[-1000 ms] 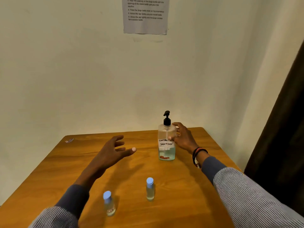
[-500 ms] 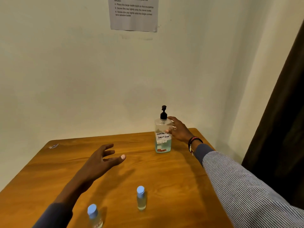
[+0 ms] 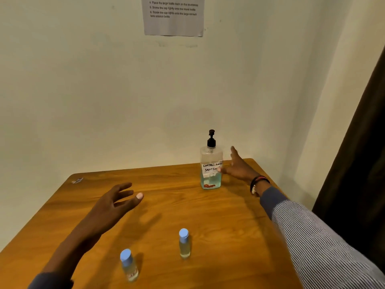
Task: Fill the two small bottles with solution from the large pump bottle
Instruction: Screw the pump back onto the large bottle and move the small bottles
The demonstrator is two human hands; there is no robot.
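The large pump bottle (image 3: 210, 165) stands upright near the table's far right corner, clear with a black pump, a handwritten white label and blue liquid low down. My right hand (image 3: 237, 166) is just right of it, fingers spread, thumb tip touching the label side. Two small clear bottles with light-blue caps stand near me: one (image 3: 184, 244) at centre, the other (image 3: 128, 264) to its left near the front. My left hand (image 3: 116, 202) hovers open above the table's middle left, holding nothing.
The wooden table (image 3: 208, 215) fills the lower view against a cream wall. A printed instruction sheet (image 3: 174, 16) hangs on the wall. A small scrap (image 3: 77, 180) lies at the far left corner. A dark curtain (image 3: 362, 163) hangs at the right.
My right hand has let go of the pump bottle and opened beside it; the bottle now stands on the table. My left hand stays open over the table.
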